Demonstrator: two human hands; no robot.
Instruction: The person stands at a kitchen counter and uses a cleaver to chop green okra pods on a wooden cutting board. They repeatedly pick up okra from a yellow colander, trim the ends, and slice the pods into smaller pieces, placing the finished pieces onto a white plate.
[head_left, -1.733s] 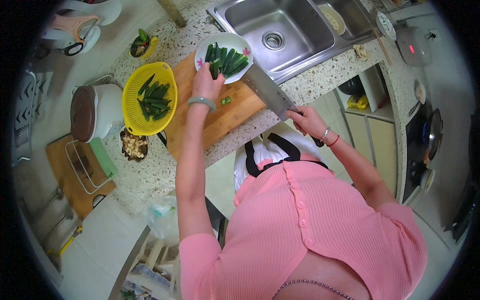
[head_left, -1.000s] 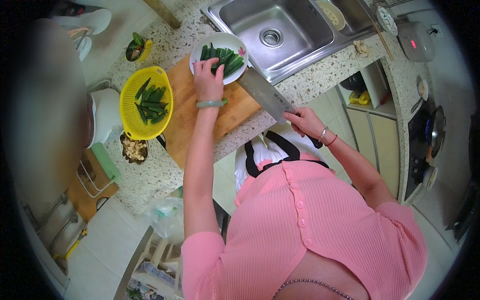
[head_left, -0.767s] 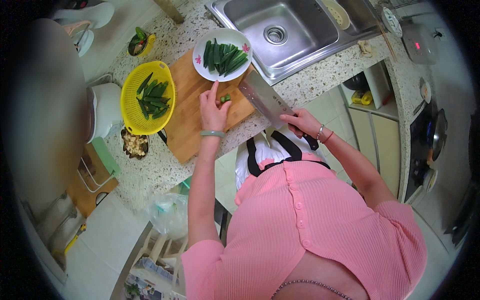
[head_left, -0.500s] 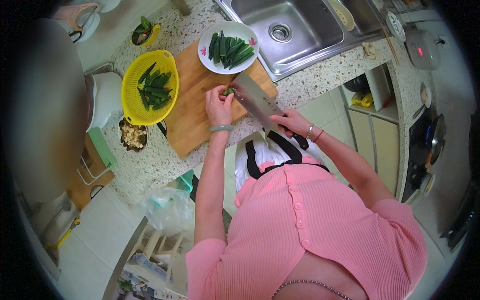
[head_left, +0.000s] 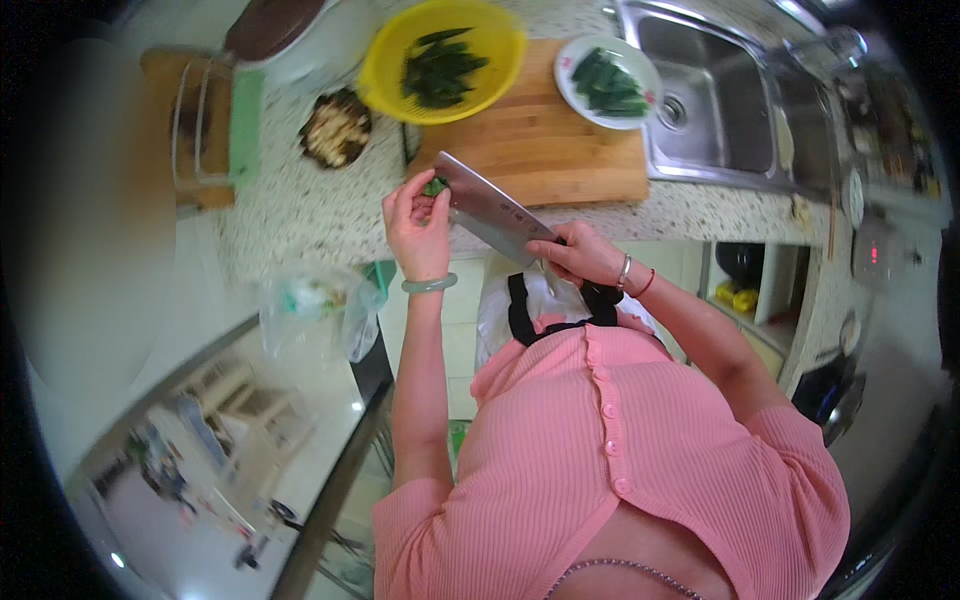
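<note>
My right hand [head_left: 582,252] grips a cleaver [head_left: 490,208] by its dark handle, its broad blade slanting up to the left. Small green okra pieces [head_left: 435,186] are pinched in the fingertips of my left hand [head_left: 415,228], close beside the blade's far end. Both hands are over the counter's front edge, on the near side of the wooden cutting board [head_left: 560,165]. A white plate [head_left: 567,85] of cut okra rests on the board's far right. Whole okra fill a yellow colander [head_left: 375,85] at the board's left.
A dark bowl [head_left: 338,130] of pale chopped pieces stands left of the board. A steel sink [head_left: 705,130] lies to the right. Below the counter's edge hangs a clear plastic bag [head_left: 325,310]. A green board [head_left: 246,125] stands farther left.
My left hand and the cleaver have come off the cutting board toward the counter's front edge, left of the board, okra pieces still in my fingers. The view has turned left.
</note>
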